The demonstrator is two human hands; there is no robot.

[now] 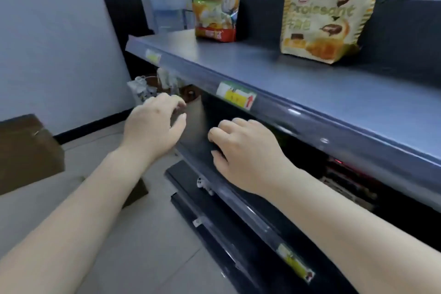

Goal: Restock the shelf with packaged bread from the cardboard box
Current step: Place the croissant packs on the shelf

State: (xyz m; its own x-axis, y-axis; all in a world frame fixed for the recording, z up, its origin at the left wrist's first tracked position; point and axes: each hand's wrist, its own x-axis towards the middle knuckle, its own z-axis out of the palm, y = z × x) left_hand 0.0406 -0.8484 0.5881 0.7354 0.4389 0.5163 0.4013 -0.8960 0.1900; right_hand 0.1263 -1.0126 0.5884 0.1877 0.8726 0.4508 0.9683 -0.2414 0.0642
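Observation:
Two bread packs stand upright on the blue-grey top shelf [274, 79]: a tall clear bag with a red base [216, 7] at the back left and a yellow croissant bag [324, 26] to its right. Both of my hands hang in front of the shelf below, and neither holds anything. My left hand [155, 126] has loosely curled fingers near the shelf's left end. My right hand [243, 153] is palm down with bent fingers at the lower shelf's opening. A brown cardboard box [26, 150] sits on the floor at the left, its inside hidden.
More packaged goods [143, 89] sit in shadow under the top shelf's left end. Price labels [236, 94] line the shelf edges. Lower dark shelves [226, 210] jut out below my arms. Grey tiled floor [119, 246] runs to the blue wall at the left.

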